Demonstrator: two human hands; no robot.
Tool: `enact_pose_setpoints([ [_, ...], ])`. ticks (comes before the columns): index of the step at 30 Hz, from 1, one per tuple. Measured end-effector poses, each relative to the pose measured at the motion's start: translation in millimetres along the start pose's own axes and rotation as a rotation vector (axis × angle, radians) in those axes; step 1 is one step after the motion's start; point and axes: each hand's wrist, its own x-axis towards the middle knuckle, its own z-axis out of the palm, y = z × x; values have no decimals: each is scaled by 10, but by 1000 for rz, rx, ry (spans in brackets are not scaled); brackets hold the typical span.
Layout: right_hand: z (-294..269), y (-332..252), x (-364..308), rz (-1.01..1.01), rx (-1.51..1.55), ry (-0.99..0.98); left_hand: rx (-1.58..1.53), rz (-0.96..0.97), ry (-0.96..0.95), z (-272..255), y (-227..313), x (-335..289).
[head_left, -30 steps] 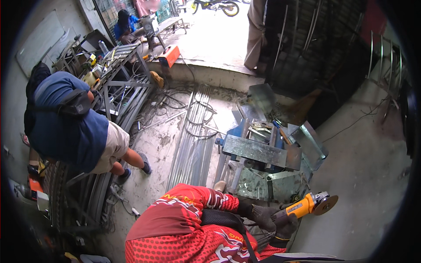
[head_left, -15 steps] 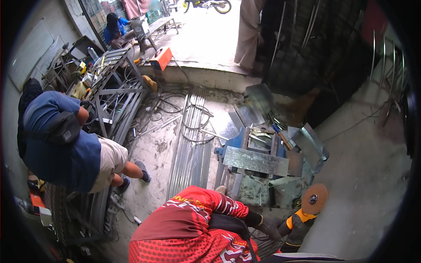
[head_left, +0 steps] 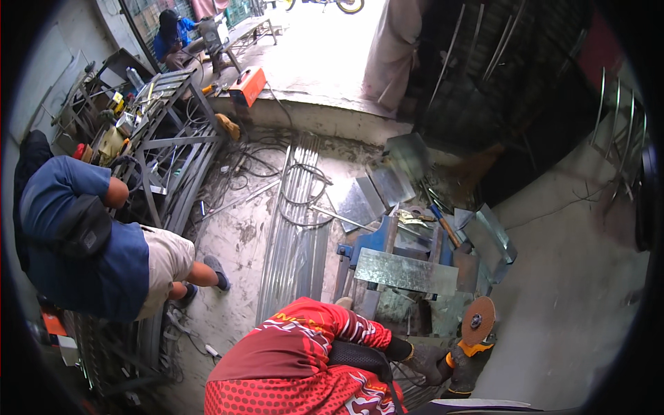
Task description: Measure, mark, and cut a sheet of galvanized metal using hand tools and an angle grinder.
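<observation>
My right hand (head_left: 469, 373), in a dark glove, grips an angle grinder (head_left: 476, 347) with an orange head. Its round brown disc (head_left: 477, 320) faces up, tilted. Close beside it, my gloved left hand (head_left: 427, 364) is closed around the dark side of the grinder; its fingertips are partly hidden. My red sleeve (head_left: 346, 324) reaches across from the left. Beyond my hands, a flat galvanized metal sheet (head_left: 406, 271) lies over a low work stand with a blue vise (head_left: 371, 238). The disc is apart from the sheet.
Loose metal sheets (head_left: 377, 190) and a hammer-like wooden-handled tool (head_left: 446, 225) lie beyond the stand. Ribbed metal strips (head_left: 290, 242) and a looped cable (head_left: 304, 197) cover the floor. At left a person (head_left: 90, 235) stands by a cluttered rack (head_left: 180, 142); another person (head_left: 176, 41) sits outside.
The view has shifted slightly. The grinder's disc has tilted and sits a little lower and further left. The person at left has moved an arm back from the rack.
</observation>
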Motion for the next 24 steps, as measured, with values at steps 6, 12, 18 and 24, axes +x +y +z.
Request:
enact_pose_setpoints([
  [6, -115, 42, -74, 31, 29, 8, -366, -64, -136, 15, -70, -14],
  [12, -278, -29, -234, 45, 60, 7, -189, -161, -27, 224, -256, 110],
  [18, -501, -74, -466, 79, 102, 1, -20, -175, 16, 417, -73, 109],
  [24, -817, -59, -804, 46, 167, 60, -138, -289, 46, 719, -424, 240],
])
